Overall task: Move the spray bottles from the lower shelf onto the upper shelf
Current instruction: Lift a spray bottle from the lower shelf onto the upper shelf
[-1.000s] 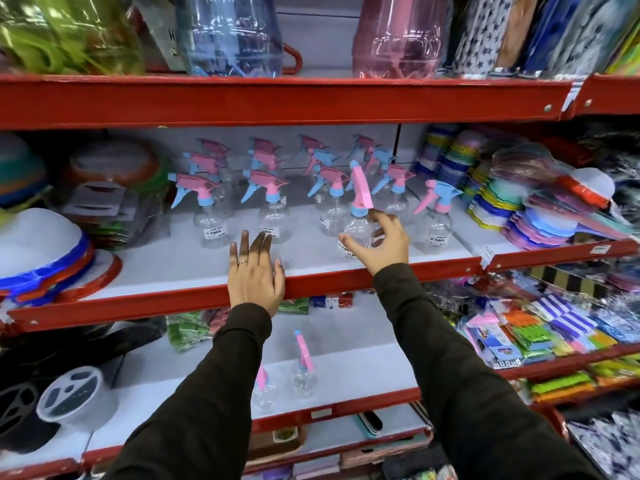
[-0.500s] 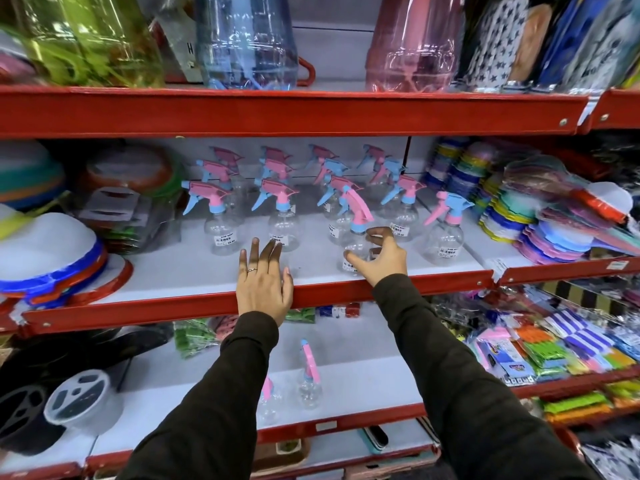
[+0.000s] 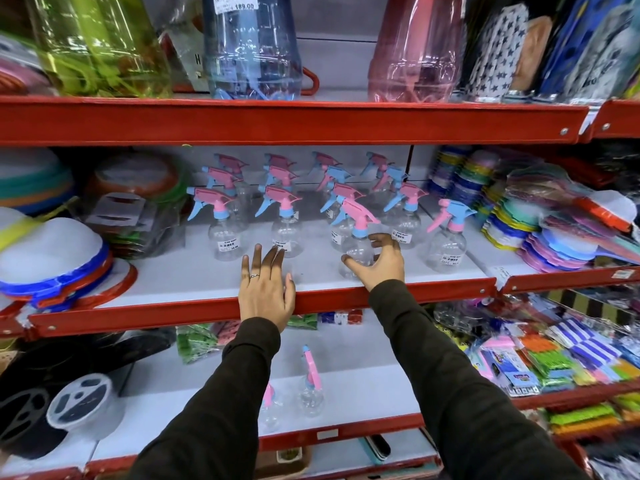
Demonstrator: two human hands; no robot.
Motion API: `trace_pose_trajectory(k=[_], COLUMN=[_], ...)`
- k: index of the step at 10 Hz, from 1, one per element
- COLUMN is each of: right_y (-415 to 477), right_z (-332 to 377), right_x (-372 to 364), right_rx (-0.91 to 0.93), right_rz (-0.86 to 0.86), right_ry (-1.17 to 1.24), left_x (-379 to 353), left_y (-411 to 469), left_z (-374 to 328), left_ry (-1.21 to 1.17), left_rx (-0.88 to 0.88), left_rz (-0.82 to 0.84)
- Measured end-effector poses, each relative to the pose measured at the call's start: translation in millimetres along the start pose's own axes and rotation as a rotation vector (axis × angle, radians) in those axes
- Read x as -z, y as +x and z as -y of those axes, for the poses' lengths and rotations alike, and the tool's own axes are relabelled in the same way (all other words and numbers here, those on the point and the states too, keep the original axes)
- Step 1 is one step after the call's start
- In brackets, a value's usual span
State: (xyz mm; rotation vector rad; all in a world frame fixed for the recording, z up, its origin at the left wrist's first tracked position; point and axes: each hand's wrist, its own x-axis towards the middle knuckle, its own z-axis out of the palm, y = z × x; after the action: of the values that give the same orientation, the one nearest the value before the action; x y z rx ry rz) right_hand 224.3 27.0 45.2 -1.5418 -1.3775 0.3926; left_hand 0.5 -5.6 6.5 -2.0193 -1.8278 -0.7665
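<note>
- The right hand (image 3: 379,263) curls loosely round a clear spray bottle (image 3: 356,242) standing upright near the front of the upper shelf (image 3: 194,278), thumb and fingers around its body (whether they actually press it I cannot tell).
- The left hand (image 3: 266,292) lies flat and open on the shelf's red edge, holding nothing.
- Two more bottles (image 3: 310,386) stand on the lower shelf (image 3: 363,379).

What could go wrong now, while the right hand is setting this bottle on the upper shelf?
1. The bottle under the right hand stands near the upper shelf's red front lip; a nudge could tip it off.
2. Bottles behind stand close; its pink trigger may knock them over.
3. Two bottles remain below.
</note>
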Motion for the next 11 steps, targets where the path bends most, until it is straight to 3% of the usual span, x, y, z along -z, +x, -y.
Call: trace_pose_trajectory(k=[7,9,11], right_y=[4,-7,-38], right_z=[-1,-3,7], right_x=[-6,2,11], right_rx=[0.003,0.005,0.132], right_rz=[0.035,-0.046,-0.134], right_ry=[0.039,0.068,0.142], left_x=[2,7,12], left_y=[0,0,-4], left_z=[0,-2,-1], left_ry=[0.009,0.001,-0.005], left_rx=[0.004,0.02,0.009], left_rz=[0.019,0.044,0.077])
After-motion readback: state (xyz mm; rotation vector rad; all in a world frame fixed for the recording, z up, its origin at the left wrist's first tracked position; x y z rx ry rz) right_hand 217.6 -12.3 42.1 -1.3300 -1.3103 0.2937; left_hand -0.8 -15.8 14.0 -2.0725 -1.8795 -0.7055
